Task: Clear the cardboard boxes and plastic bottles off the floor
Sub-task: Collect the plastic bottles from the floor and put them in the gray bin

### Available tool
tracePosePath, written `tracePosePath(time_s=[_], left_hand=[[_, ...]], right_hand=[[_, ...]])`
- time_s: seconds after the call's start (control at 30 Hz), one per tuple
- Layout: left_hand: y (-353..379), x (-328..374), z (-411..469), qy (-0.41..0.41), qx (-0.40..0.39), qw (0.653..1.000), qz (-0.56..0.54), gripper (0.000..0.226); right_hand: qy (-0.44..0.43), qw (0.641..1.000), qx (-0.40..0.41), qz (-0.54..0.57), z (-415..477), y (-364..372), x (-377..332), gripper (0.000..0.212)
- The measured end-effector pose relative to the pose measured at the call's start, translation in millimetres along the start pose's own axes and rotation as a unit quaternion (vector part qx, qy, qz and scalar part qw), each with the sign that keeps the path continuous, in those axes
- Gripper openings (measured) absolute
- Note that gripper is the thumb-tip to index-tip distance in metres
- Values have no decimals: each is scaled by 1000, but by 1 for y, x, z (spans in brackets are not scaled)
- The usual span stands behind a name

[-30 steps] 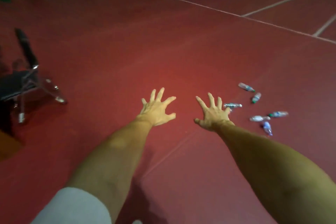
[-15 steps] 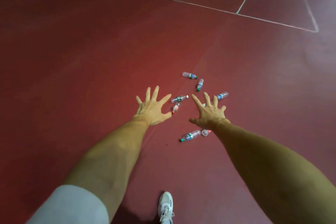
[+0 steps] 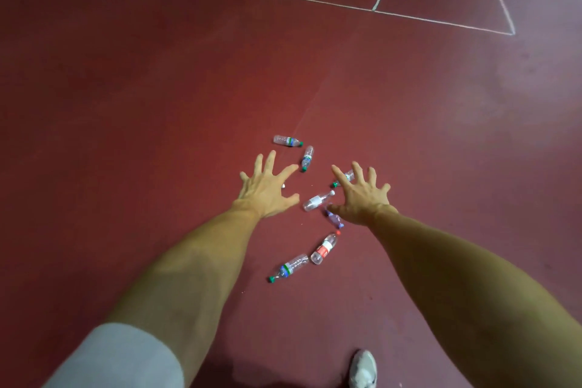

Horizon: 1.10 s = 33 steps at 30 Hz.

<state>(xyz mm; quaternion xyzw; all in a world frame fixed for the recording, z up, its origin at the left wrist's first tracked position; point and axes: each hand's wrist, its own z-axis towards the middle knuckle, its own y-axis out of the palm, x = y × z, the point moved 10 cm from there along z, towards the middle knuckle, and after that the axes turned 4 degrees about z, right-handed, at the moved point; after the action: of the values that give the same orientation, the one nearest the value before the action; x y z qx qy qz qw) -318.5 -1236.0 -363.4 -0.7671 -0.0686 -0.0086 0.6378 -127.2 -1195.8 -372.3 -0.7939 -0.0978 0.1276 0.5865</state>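
On red floor (image 3: 141, 98), plastic bottles (image 3: 324, 248) lying scattered in loose cluster, none being held. Left hand (image 3: 267, 190) and right hand (image 3: 362, 197) being held out over them, fingers spread apart, empty (no boxes in view). Clearing judged barely begun.

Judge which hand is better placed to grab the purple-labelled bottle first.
Right, likely. The open right hand overlaps the purple-labelled bottle with its thumb in this view; the left hand is beyond the white-capped bottle between them.
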Motion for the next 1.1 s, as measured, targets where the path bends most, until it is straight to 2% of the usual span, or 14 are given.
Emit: tracePosePath(time_s=[0.27,0.4,0.53,0.83,1.1], left_hand=[[-14,113,125,-45,-4,999,-12,71],[-36,145,186,-69,7,998,-11,71],[-51,146,243,-82,17,996,-11,72],[-55,98,386,-138,41,987,-67,73],[-50,68,461,-227,36,969,-87,74]], right_hand=[[-28,1000,-12,-6,107,-47,148,96],[-49,999,-10,-5,163,-69,182,96],[-73,997,-2,-15,230,-91,187,93],[-110,992,8,-60,385,-129,178,89],[-190,976,-26,-99,494,-140,150,84]])
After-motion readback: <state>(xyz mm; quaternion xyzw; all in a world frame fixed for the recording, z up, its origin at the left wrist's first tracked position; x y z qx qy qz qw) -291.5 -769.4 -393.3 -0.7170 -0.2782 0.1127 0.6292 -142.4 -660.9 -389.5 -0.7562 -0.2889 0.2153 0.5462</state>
